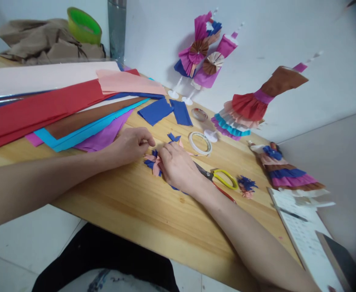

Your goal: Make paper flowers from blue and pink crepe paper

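Observation:
My left hand (133,142) is closed just above the wooden table, its curled fingertips pinched together; whether anything small is between them is hidden. Beside it, my right hand (178,166) rests palm down with bent fingers on a blue and pink paper piece (155,162), whose pointed strips stick out to the left. What its fingertips grip is hidden beneath the hand. Another blue paper scrap (174,137) lies just beyond the right hand. Scissors (225,179) with yellow and red handles lie partly behind the right wrist.
Folded coloured paper (44,109) covers the table's left. Blue rectangles (155,111) and a white tape roll (200,143) lie beyond my hands. Paper dresses on stands (254,105) line the wall. At right are a blue and pink tuft (247,185) and a notebook (299,231).

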The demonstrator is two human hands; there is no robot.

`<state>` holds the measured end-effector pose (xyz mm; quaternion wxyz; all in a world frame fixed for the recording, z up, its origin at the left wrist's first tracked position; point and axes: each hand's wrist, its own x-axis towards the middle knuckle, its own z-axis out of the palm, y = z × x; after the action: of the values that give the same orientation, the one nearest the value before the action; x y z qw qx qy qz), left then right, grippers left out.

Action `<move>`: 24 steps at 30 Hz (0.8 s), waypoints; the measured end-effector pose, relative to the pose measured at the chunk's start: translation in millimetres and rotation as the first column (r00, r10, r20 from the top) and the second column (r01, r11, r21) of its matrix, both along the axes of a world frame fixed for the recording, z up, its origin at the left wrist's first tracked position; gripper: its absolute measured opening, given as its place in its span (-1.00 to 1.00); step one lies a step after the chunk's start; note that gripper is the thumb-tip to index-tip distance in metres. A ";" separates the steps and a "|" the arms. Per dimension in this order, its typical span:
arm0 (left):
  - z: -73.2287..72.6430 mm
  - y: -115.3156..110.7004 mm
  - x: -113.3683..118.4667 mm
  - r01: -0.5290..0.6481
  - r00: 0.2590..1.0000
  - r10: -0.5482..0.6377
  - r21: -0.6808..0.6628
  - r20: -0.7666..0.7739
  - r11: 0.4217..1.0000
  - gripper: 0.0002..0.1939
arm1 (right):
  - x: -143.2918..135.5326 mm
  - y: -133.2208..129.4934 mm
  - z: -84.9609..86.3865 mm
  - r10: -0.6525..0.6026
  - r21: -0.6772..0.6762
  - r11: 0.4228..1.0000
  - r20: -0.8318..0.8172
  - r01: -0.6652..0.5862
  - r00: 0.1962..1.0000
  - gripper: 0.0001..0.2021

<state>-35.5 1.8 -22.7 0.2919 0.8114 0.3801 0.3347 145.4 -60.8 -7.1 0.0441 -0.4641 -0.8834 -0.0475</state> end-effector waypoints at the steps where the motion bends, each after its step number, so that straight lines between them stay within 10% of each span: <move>1: 0.9 0.1 -0.2 0.001 1.000 -0.001 -0.009 -0.002 1.000 -0.79 | 0.3 -0.6 -0.9 0.008 0.039 0.999 0.026 -0.009 1.000 -0.82; 14: 8.5 0.2 0.6 0.000 0.999 -0.002 -0.032 -0.055 0.999 -0.76 | 1.7 -4.5 -2.8 0.043 0.152 0.987 0.078 -0.055 0.996 -0.74; 24: 3.4 1.2 3.0 -0.001 1.000 0.001 -0.040 -0.002 0.999 -0.76 | 9.6 2.0 4.2 -0.030 -0.082 0.997 -0.211 0.013 0.977 -0.85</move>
<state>-32.6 3.0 -19.3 0.3076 0.8055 0.3873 0.3265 155.0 -58.9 -2.9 0.1188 -0.4774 -0.8698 0.0372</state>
